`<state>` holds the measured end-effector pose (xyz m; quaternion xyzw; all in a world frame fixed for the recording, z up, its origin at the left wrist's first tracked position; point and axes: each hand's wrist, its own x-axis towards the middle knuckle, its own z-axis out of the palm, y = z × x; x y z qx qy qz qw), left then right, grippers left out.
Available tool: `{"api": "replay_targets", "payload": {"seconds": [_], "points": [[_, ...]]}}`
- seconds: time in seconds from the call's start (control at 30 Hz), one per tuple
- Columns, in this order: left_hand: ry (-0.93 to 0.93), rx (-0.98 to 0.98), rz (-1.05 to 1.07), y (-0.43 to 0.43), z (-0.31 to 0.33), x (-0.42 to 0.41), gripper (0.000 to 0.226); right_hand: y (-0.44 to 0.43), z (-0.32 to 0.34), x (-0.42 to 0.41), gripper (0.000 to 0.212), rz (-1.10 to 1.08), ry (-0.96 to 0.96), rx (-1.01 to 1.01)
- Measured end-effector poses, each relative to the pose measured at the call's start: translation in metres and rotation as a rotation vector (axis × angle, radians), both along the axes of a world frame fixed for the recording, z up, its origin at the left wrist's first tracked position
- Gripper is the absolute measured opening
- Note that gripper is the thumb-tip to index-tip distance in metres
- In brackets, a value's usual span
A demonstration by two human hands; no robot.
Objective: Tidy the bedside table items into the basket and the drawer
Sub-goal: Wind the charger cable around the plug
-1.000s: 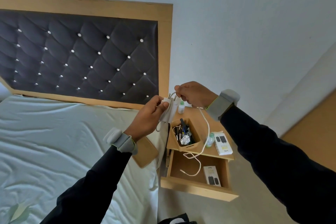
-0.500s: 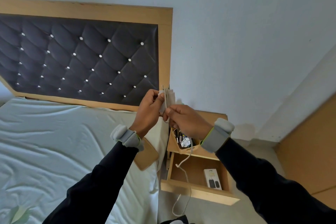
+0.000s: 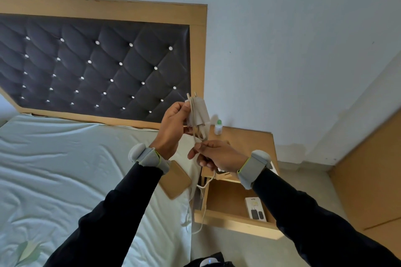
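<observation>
My left hand (image 3: 173, 124) grips a white charger plug (image 3: 198, 112) held up in front of the headboard, prongs pointing up, with loops of its cable wound along it. Just below, my right hand (image 3: 217, 155) pinches the white cable (image 3: 204, 201), whose loose end hangs down past the open drawer (image 3: 230, 221). A white box (image 3: 255, 209) lies in the drawer. The wooden bedside table (image 3: 247, 138) carries a small green-capped bottle (image 3: 218, 127). My right hand and wrist hide most of the basket.
The bed with a pale sheet (image 3: 76, 169) lies to the left, under a dark tufted headboard (image 3: 95, 67). A tan flat object (image 3: 174, 183) rests at the bed's edge. A wooden panel (image 3: 373, 175) stands at the right, and a dark object (image 3: 208, 263) sits at the bottom edge.
My right hand has dropped from beside the plug to below it, drawing the cable down. More cable is wound on the plug and the hanging tail is shorter. The bottle is uncovered again.
</observation>
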<state>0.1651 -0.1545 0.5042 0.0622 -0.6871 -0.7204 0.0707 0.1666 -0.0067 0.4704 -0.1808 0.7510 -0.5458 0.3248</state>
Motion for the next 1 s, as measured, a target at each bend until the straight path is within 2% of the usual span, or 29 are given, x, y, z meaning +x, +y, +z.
{"api": "replay_targets", "payload": {"seconds": [0.27,0.4,0.53,0.67,0.83,1.0], "points": [[-0.003,-0.062,-0.091,-0.003,-0.002,0.005,0.029,-0.007,-0.012,-0.011,0.033,-0.172,0.132,-0.051],[0.005,-0.161,-0.12,-0.005,-0.005,0.005,0.034,-0.001,-0.009,-0.028,0.03,-0.221,0.301,0.069],[0.05,-0.265,-0.137,-0.007,-0.004,0.002,0.028,0.003,0.005,-0.045,0.025,-0.228,0.365,0.121],[0.043,-0.331,-0.157,-0.01,-0.006,-0.001,0.025,0.005,0.027,-0.058,0.046,-0.268,0.264,0.114],[0.046,-0.496,-0.214,-0.014,-0.019,-0.004,0.023,0.007,0.061,-0.064,0.028,-0.34,0.144,0.195],[0.045,-0.58,-0.203,-0.018,-0.027,-0.006,0.03,0.003,0.077,-0.062,0.034,-0.334,0.175,0.153]]}}
